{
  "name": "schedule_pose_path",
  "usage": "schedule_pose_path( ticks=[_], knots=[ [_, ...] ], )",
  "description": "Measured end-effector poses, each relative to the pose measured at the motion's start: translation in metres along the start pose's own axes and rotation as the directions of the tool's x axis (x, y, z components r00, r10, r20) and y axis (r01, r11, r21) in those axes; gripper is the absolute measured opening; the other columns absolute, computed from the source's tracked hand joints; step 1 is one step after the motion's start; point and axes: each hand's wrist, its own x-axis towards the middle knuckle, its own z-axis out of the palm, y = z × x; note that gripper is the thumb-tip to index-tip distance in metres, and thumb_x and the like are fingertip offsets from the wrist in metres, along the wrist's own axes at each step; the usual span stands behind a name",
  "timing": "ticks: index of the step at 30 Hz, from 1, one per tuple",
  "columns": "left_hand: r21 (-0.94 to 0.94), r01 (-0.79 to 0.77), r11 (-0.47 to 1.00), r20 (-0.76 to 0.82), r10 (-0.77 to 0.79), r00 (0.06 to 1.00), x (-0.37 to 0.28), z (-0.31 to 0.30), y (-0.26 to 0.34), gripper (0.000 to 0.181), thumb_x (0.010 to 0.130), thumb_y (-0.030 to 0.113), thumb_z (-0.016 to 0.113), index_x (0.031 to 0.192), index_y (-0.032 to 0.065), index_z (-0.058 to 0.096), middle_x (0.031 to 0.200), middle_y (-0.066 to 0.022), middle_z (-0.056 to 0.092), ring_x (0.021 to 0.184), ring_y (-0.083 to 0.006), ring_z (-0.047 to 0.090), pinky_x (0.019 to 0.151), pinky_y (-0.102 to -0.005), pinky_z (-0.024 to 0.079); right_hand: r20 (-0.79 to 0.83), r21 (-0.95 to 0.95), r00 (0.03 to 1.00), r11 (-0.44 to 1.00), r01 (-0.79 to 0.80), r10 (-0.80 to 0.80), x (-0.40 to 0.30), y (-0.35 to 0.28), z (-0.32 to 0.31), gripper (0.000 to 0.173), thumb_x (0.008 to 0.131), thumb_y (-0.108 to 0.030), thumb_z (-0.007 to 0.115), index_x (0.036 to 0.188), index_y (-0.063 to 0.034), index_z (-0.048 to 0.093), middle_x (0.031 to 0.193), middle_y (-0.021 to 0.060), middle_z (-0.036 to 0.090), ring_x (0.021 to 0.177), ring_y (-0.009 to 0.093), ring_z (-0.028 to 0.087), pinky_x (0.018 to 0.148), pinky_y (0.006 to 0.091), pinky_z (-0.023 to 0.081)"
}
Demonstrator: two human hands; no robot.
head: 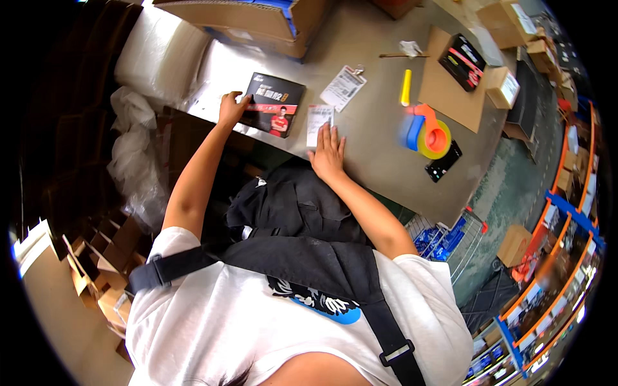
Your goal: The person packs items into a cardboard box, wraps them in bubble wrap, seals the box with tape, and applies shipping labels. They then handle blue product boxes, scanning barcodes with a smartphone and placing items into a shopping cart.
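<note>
A flat black printed box (pixel 273 103) lies face up near the table's front edge, with red stripes and a figure in red on it. My left hand (pixel 232 108) is at the box's left edge, fingertips touching it and fingers apart. Under the fingers of my right hand (pixel 329 152) is a white printed paper slip (pixel 319 120), pressed flat on the table (pixel 372 144). Just beyond the slip lies a badge card with a metal clip (pixel 344 88), bearing writing and a code.
To the right are an orange-and-blue tape dispenser (pixel 429 132), a black phone-like object (pixel 443 161), a yellow stick-shaped object (pixel 406 88), and another black box (pixel 462 62) on a cardboard sheet (pixel 442 96). A large carton (pixel 246 24) and a clear plastic wrap roll (pixel 157 53) stand at the far left.
</note>
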Motion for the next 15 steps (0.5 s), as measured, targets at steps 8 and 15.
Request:
schedule_pose_path(
  ticks=[8,15],
  knots=[
    [-0.15,-0.108,0.983,0.143,0.13,0.981,-0.044,-0.05,-0.01,0.032,0.092,0.024,0.066,0.116,0.0031,0.066,0.115,-0.0176,0.063,0.105,-0.0295,0.065,0.088,-0.0359,0.052,-0.023,0.043,1.0,0.999,0.015,-0.014,0.032,-0.005,-0.02,0.077,0.082,-0.034,0.072,0.141,0.0043,0.041,0.148,0.0186,0.035,0.129,0.036,0.038,0.105,0.0498,0.033],
    [-0.109,-0.082,0.991,0.157,0.098,0.983,-0.046,-0.104,-0.064,0.027,0.092,0.021,0.065,0.111,0.0033,0.068,0.107,-0.0166,0.067,0.093,-0.0281,0.068,0.083,-0.0365,0.053,0.323,0.886,0.72,0.463,-0.002,-0.614,0.038,-0.141,-0.161,0.047,0.098,-0.035,0.059,0.127,0.0022,0.057,0.12,0.0155,0.064,0.109,0.021,0.063,0.093,0.0363,0.05]
  ],
)
